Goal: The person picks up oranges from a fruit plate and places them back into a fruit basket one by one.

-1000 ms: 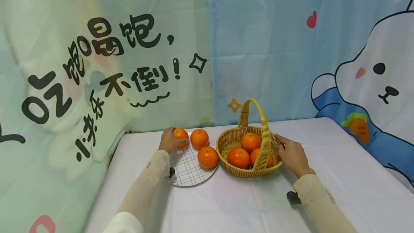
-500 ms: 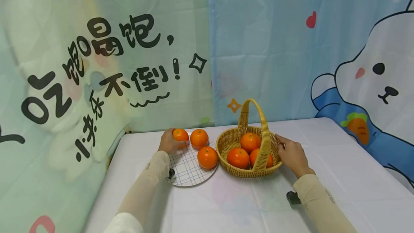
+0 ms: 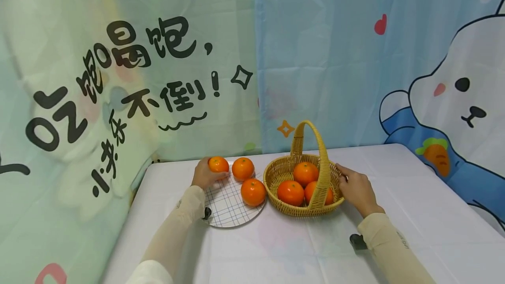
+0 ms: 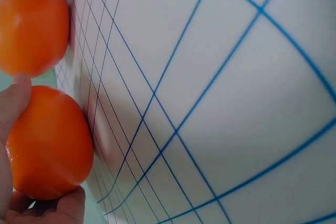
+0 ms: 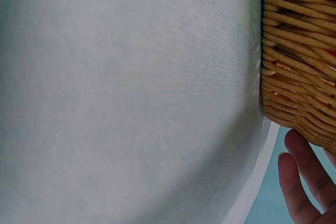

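Observation:
My left hand (image 3: pixel 203 175) holds an orange (image 3: pixel 218 164) at the far left part of a round plate (image 3: pixel 230 214) with a blue grid pattern. The left wrist view has the thumb on one side of this orange (image 4: pixel 51 142) and curled fingers on the other, close over the plate. Two more oranges sit on the plate, a back orange (image 3: pixel 243 169) and a front orange (image 3: pixel 253 192). To the right, my right hand (image 3: pixel 358 191) grips the rim of a woven basket (image 3: pixel 289 210); the right wrist view puts its fingertips (image 5: pixel 298 139) against the wickerwork.
Inside the basket lie three oranges, one of them a left orange (image 3: pixel 290 193); its tall handle (image 3: pixel 322 157) arches over them. Plate and basket stand side by side on a white-covered table (image 3: pixel 276 253). A printed curtain (image 3: pixel 213 56) hangs behind the table's back edge.
My left hand and the orange in it have shifted slightly to the left. The right hand, the basket and the other oranges stay where they were.

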A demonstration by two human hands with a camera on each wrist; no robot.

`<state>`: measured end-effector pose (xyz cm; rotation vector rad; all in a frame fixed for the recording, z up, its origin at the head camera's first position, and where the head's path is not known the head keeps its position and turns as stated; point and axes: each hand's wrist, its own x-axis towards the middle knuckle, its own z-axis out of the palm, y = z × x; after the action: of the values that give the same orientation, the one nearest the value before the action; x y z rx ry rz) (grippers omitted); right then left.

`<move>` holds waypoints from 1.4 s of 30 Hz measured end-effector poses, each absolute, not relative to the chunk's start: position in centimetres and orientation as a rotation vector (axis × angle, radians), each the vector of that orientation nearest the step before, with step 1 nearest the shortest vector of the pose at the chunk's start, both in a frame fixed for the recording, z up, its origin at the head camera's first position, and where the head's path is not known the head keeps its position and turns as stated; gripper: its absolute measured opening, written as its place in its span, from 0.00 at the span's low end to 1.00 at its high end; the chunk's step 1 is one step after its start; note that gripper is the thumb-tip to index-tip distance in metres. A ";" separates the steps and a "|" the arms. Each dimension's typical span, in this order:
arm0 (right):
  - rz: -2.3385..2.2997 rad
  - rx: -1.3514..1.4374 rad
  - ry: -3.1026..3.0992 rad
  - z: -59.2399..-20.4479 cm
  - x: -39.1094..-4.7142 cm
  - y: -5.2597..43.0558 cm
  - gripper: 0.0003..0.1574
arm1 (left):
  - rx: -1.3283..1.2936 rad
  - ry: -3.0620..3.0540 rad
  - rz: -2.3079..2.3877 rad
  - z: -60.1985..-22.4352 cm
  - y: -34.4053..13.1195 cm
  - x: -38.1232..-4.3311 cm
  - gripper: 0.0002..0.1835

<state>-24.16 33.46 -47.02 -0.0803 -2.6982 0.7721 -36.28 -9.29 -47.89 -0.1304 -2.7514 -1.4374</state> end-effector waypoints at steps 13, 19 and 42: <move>0.777 -0.093 -2.711 -46.9 -24.0 33.5 0.28 | -0.188 -2.755 -1.389 -46.8 -9.1 -36.1 0.45; 0.771 -0.068 -2.682 -47.1 -24.0 33.7 0.27 | -0.264 -2.717 -1.382 -45.6 -8.4 -36.5 0.45; 0.797 -0.078 -2.700 -47.2 -24.0 33.6 0.28 | -0.470 -2.682 -1.385 -42.5 -3.4 -36.3 0.46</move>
<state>-24.01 33.65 -47.16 -0.0780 -2.6995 0.7966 -36.31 -3.36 -42.55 -0.4705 -2.6817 -1.3852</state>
